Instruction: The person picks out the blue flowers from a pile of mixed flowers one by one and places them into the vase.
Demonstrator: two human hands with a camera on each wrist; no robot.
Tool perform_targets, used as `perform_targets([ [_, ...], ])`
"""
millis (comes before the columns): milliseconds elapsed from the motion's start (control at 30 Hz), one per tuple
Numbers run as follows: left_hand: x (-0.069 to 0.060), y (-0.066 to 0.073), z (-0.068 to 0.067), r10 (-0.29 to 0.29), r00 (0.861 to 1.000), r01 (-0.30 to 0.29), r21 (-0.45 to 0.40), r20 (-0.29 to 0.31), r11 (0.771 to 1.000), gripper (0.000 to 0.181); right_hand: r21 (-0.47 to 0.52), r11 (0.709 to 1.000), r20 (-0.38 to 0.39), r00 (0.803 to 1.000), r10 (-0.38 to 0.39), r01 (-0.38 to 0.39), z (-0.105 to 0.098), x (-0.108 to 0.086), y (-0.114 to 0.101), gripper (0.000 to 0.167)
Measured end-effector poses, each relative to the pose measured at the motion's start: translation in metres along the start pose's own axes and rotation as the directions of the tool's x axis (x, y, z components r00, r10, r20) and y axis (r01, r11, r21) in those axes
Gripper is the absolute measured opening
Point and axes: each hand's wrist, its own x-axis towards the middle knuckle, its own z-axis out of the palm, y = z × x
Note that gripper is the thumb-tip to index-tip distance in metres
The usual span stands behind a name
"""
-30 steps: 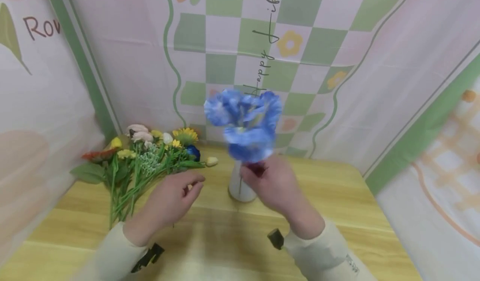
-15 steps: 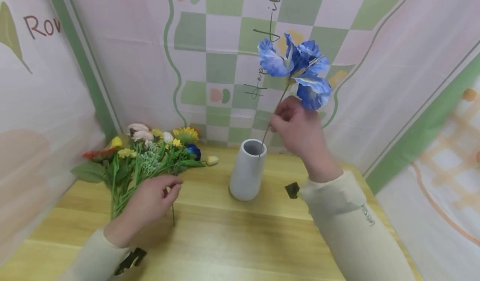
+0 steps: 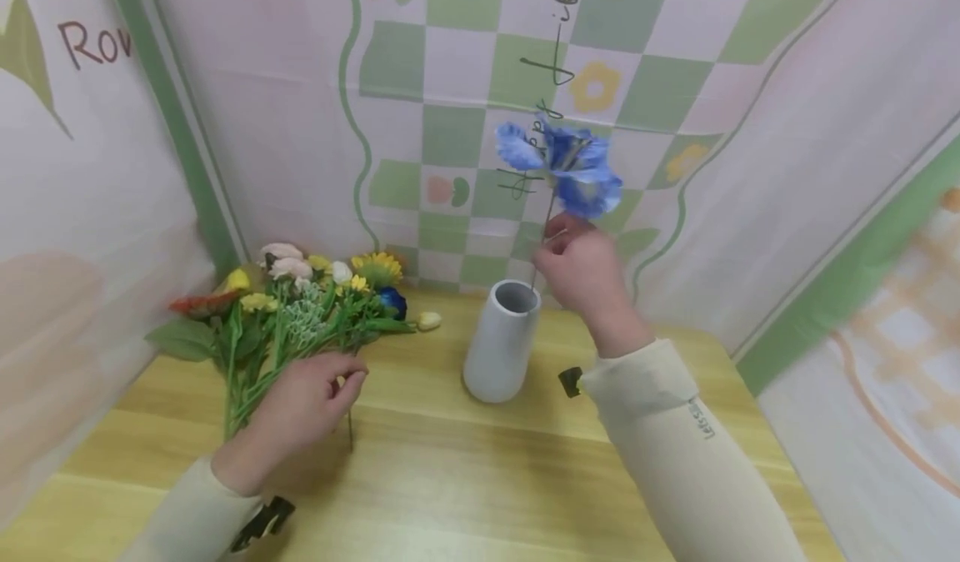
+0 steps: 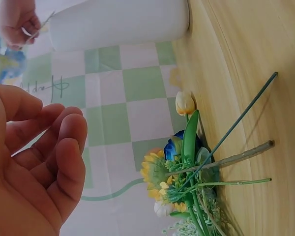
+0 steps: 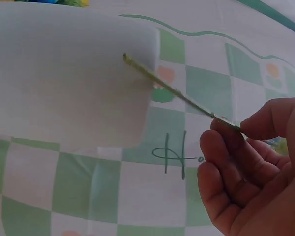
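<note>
In the head view my right hand (image 3: 585, 266) pinches the thin stem (image 5: 187, 101) of a blue artificial iris (image 3: 570, 170) between thumb and fingers, bloom upward. The stem's lower end is at the right side of the rim of a white vase (image 3: 498, 358); the right wrist view shows that end in front of the vase wall, outside it. My left hand (image 3: 311, 395) hovers by the flower pile, fingers loosely curled with nothing between them, as the left wrist view also shows. The vase stands upright on the table with its mouth visible.
Several artificial flowers (image 3: 300, 316) lie heaped at the table's left, stems toward me. A white tulip bud (image 3: 429, 321) sticks out to their right. The wooden table (image 3: 450, 479) meets a printed cloth backdrop (image 3: 457, 137) at the back and sides.
My right hand has lifted the iris from in front of the vase, up and right, then brought it slightly down and left toward the rim. The left hand has drawn back left.
</note>
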Motion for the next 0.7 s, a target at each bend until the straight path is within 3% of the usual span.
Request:
perform_targets([
  [100,0.0,0.0,0.001,0.0,1.0,0.0,-0.001,0.012,1.0,0.009,0.058,0.998,0.034,0.999,0.033,-0.035,0.003,0.003,0.001,0.022],
  [367,0.0,-0.002,0.002,-0.004,1.0,0.004,-0.001,0.011,1.0,0.008,0.188,0.98,0.012,0.998,0.06,-0.061,-0.003,0.009,-0.015,0.012],
  [467,0.0,-0.002,0.003,-0.003,1.0,0.003,-0.002,0.011,1.0,0.008,0.19,0.98,0.009,0.999,0.053,-0.054,-0.003,0.01,-0.019,0.011],
  [700,0.0,-0.001,0.004,-0.004,1.0,0.004,0.0,0.012,1.0,0.009,0.143,0.988,0.028,0.998,0.051,-0.055,0.006,0.011,-0.012,0.029],
])
